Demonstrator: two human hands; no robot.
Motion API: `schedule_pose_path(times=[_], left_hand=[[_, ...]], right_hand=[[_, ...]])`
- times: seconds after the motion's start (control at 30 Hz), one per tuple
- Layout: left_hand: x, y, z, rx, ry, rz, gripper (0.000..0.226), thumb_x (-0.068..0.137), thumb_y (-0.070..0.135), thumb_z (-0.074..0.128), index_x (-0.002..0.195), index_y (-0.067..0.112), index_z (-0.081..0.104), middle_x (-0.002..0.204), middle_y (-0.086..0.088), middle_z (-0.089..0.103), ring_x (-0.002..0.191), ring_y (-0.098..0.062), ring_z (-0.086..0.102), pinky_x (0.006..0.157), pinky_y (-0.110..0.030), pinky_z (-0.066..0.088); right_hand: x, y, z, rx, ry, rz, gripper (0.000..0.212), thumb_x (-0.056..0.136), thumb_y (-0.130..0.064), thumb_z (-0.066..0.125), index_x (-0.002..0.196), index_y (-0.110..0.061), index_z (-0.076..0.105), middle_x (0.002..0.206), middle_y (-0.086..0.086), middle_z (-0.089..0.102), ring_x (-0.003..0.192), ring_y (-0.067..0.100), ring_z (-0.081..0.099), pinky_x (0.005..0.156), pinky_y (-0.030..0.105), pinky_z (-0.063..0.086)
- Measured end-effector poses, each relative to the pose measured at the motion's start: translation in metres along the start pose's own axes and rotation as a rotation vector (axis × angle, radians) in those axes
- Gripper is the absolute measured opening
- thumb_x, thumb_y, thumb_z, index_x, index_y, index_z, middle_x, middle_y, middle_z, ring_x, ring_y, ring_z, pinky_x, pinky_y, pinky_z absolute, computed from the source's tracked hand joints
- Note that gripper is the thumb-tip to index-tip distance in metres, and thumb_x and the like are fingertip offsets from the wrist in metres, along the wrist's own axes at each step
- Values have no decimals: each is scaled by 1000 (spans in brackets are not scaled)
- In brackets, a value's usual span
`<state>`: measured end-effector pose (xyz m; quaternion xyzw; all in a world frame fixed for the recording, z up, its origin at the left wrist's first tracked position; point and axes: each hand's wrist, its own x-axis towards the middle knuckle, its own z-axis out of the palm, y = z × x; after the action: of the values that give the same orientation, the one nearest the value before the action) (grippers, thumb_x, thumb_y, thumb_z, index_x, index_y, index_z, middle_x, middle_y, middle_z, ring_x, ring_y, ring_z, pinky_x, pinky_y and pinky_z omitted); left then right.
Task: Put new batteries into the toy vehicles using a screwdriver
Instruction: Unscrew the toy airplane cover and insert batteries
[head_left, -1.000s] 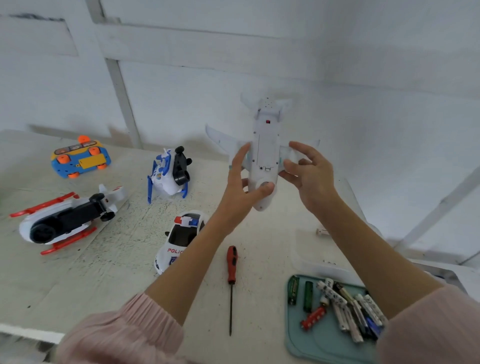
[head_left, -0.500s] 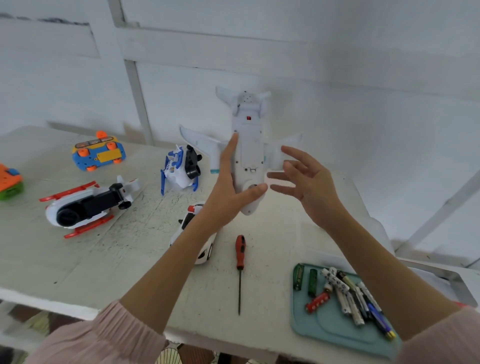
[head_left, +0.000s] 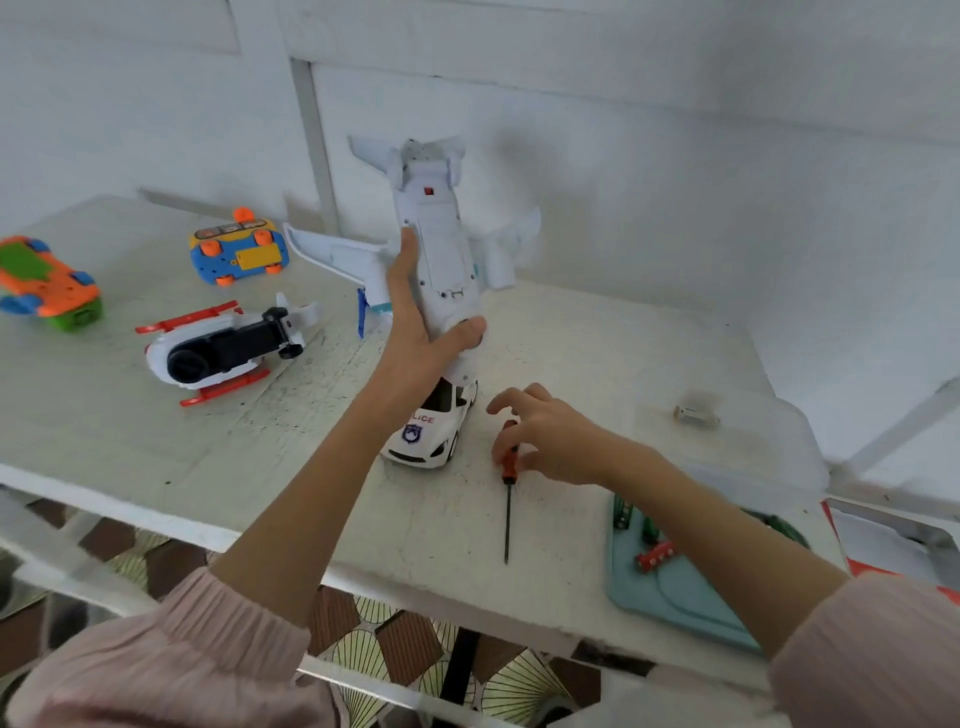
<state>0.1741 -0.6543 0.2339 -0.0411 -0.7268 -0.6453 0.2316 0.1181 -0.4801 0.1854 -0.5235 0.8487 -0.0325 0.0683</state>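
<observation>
The toy plane (head_left: 441, 260) is held belly-up above the table (head_left: 311, 467), nose toward the person and tail toward the wall, with the left hand (head_left: 415, 332) wrapped round its fuselage, thumb across the nose end and fingers laid straight along the side. The screwdriver (head_left: 508, 499) lies on the table just right of the police car (head_left: 431, 431), its long axis running toward the table's near edge: orange handle at the far end, tip at the near end. The right hand (head_left: 545, 441) is set directly over the handle with fingers curled round it; whether a firm grip is closed cannot be told, since the handle is largely covered. The right hand is judged far nearer to the tool. The batteries (head_left: 654, 556) in the teal tray (head_left: 675, 597) are mostly hidden behind the right forearm, and the plane's hatch screw cannot be made out
</observation>
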Motion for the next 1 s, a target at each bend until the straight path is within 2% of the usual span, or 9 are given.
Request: schedule_pose_path(times=[0.1, 0.33, 0.5, 0.6, 0.67, 0.8, 0.87, 0.93, 1.0], left_hand=[[-4, -4, 2, -27, 6, -3, 94, 85, 13, 65, 144, 43, -2, 158, 6, 6, 137, -14, 32, 89, -16, 47], [-4, -7, 22, -37, 1, -21, 91, 89, 0, 59, 144, 40, -1, 153, 9, 9, 118, 0, 42, 82, -12, 48], [6, -9, 38, -39, -30, -20, 90, 77, 27, 69, 132, 62, 7, 159, 6, 2, 143, -19, 23, 112, -42, 36], [8, -16, 59, -47, -51, -38, 94, 76, 18, 70, 136, 48, 5, 158, 2, 4, 140, -19, 24, 107, -28, 40], [2, -24, 71, -25, -102, -76, 97, 81, 10, 71, 137, 49, 2, 154, 12, 7, 138, -12, 24, 103, -15, 36], [-13, -36, 87, -17, -196, -123, 95, 84, 21, 69, 129, 69, 1, 159, 13, 3, 142, -15, 22, 115, -42, 30], [-16, -39, 92, -37, -204, -155, 97, 88, 10, 66, 141, 53, -3, 156, 16, 1, 137, -3, 21, 108, -19, 34], [-17, -44, 93, -20, -203, -177, 96, 88, 4, 62, 148, 37, -4, 153, 17, 2, 124, 17, 22, 87, 4, 32], [-17, -50, 93, -7, -222, -181, 95, 89, 2, 61, 149, 34, -5, 150, 17, 3, 109, 33, 28, 78, 7, 33]], right_hand=[[-3, 5, 2, -44, -14, 10, 26, 84, -17, 64, 108, -27, 64, 140, 0, 33, 117, 20, 32, 93, 37, 41], [-21, 10, 9, 8, 171, 19, 14, 82, -15, 67, 95, -17, 65, 130, 6, 48, 110, 27, 43, 86, 43, 44], [-56, 11, -38, 490, 300, 175, 13, 86, -6, 61, 92, -16, 57, 116, 3, 58, 102, 17, 52, 90, 25, 43], [-75, 10, -60, 628, 392, 289, 17, 88, -10, 60, 90, -22, 49, 104, -1, 66, 98, 12, 61, 87, 27, 47], [-84, 8, -66, 700, 455, 361, 17, 86, -11, 62, 88, -17, 47, 90, 2, 69, 81, 14, 66, 78, 29, 52], [-100, 8, -63, 724, 626, 416, 18, 83, -12, 67, 92, -21, 55, 72, -6, 64, 55, 9, 58, 60, 24, 52], [-105, 11, -58, 664, 721, 430, 19, 82, -15, 68, 99, -22, 65, 75, -15, 63, 60, 0, 57, 59, 14, 48], [-108, 15, -56, 576, 807, 448, 19, 80, -18, 70, 99, -20, 70, 77, -17, 63, 69, 0, 58, 64, 12, 44], [-108, 17, -54, 501, 858, 477, 18, 78, -21, 72, 96, -21, 72, 76, -10, 64, 72, 6, 58, 65, 24, 47]])
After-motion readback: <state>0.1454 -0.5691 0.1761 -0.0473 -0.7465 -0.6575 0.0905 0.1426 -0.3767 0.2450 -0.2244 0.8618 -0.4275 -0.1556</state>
